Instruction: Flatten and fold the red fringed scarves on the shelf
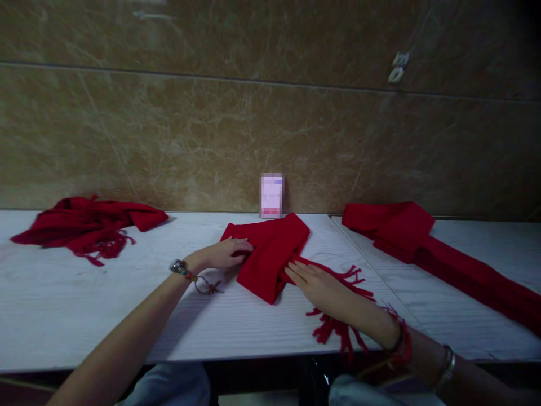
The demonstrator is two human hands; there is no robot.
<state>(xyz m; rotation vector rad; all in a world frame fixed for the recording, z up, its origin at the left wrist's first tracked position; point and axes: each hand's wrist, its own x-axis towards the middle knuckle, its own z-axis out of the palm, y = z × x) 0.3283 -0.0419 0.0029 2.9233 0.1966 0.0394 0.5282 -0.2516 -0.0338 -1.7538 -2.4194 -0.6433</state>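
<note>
A red scarf (274,254) with a fringed end lies folded over itself on the white table, right in front of me. My left hand (228,252) rests against the scarf's left edge, palm down, its fingers loosely stretched onto the cloth and the thumb partly hidden. Over the strip that leads to the fringe (338,332), my right hand (315,282) lies flat, fingers extended and close together. Part of the fringed end is hidden beneath my right hand and forearm.
To the left lies a crumpled red scarf (93,225) with fringe. Another red scarf (422,248), partly folded, trails off to the right. A small blurred card or box (271,195) leans on the brown marbled wall (190,135). A seam crosses the white table (127,304).
</note>
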